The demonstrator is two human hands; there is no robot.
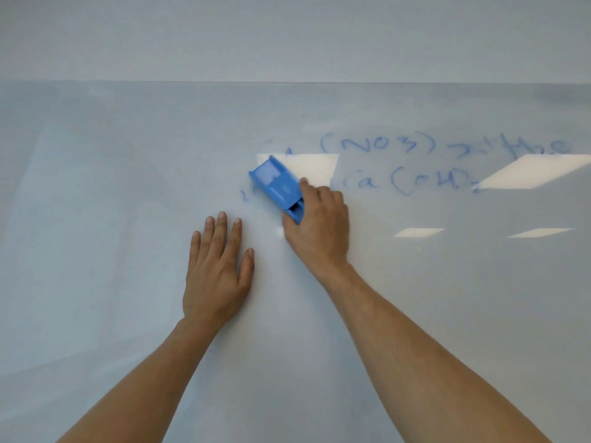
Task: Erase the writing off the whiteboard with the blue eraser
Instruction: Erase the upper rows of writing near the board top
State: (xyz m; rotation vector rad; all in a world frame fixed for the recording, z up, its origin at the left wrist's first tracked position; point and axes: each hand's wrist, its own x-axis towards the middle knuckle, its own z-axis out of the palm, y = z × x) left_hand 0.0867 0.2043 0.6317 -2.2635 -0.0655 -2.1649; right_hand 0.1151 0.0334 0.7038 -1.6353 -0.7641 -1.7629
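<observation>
The blue rectangular plastic eraser [277, 187] lies against the glossy white whiteboard [96, 219], tilted so its far end points up and to the left, at the left end of the blue marker writing [415, 161]. The right hand [318, 225] grips the eraser's near right end, fingers curled over it and one fingertip showing on its right edge; the forearm runs from the near right corner diagonally up to the wrist. Two blurred lines of writing stretch away to the right of the eraser, the farther one reading roughly "(NO3)" and the nearer one "Ca(OH)", with a faint blue smudge just left of the eraser. The left hand [217, 266] rests flat on the board, near and left of the eraser, palm down, fingers straight and slightly spread, thumb out to the right, holding nothing. Bright rectangular light reflections [527, 171] show on the board to the right.
</observation>
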